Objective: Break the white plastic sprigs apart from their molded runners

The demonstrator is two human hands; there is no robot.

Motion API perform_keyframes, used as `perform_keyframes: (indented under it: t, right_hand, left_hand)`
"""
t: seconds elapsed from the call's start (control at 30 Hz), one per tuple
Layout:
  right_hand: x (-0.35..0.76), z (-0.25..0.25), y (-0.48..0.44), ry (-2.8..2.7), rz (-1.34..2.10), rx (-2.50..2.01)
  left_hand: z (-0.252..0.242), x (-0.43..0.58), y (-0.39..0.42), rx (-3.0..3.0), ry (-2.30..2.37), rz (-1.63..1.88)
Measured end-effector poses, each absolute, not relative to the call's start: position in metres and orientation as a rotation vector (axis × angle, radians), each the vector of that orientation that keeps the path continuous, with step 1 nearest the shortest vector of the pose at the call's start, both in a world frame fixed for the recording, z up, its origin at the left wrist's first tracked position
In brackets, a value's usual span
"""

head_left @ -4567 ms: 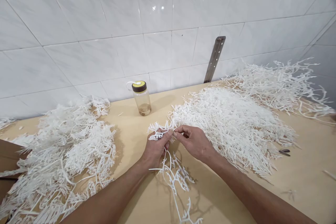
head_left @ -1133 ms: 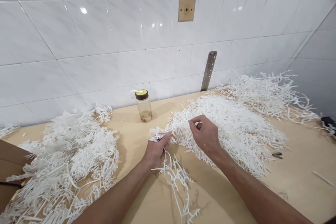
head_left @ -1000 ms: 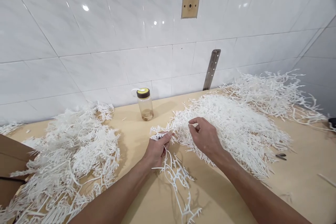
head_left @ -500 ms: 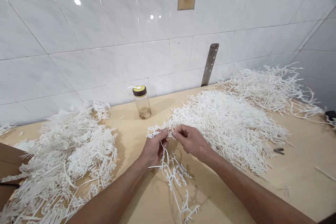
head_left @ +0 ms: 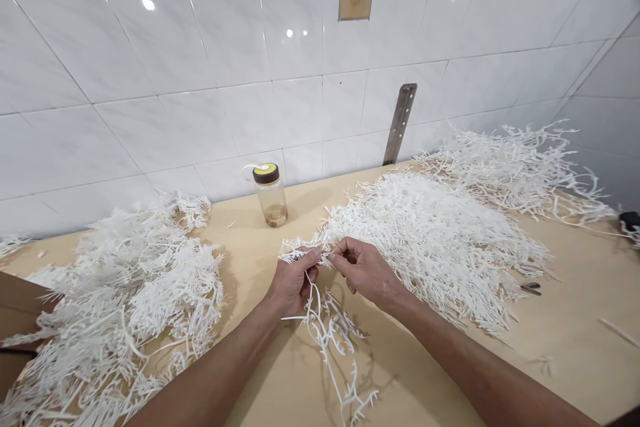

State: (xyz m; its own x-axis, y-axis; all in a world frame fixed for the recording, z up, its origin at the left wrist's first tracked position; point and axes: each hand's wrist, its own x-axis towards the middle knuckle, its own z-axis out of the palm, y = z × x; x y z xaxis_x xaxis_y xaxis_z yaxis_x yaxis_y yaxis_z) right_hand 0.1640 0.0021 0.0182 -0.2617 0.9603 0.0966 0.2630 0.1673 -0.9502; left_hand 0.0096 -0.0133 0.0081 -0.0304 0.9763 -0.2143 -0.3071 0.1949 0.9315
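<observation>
My left hand [head_left: 295,280] is closed around a bunch of white plastic branches [head_left: 327,337]. Thin branched stems hang below it towards the front of the table, and a short spiky end pokes out above the thumb. Close on its right, my right hand [head_left: 363,267] pinches, thumb against forefinger, at a branch tip beside the left fingertips. Exactly what lies between those fingers is too small to see. A large heap of short white plastic sprigs [head_left: 435,240] lies just behind and right of the right hand.
Another tangled white heap [head_left: 150,280] covers the table's left side, beside a brown cardboard box [head_left: 23,320]. A lidded clear bottle [head_left: 273,203] stands behind my hands. Longer branches [head_left: 510,167] lie at the back right. Small dark snips [head_left: 531,288] rest by the right heap. A metal strip [head_left: 400,123] leans on the tiled wall.
Almost nothing differs. The hanging stems have swung slightly to the left, while both hands keep their place and grip.
</observation>
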Motion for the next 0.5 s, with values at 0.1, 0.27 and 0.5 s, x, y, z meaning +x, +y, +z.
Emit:
perform_keyframes:
  t: [0.1,0.27,0.5]
  right_hand:
    - [0.1642,0.0172,0.0015,-1.582,1.232,-1.162]
    - [0.1642,0.0195,0.0001,-1.627,1.271,-1.113]
    - [0.1626,0.0198,-0.0006,-1.651,1.234,-1.098]
  left_hand:
    - [0.0078,0.0098,-0.0133,0.804,1.114,1.241]
    - [0.0079,0.0107,-0.0149,0.822,1.109,1.239]
    - [0.0124,0.0134,-0.0165,0.753,1.073,1.287]
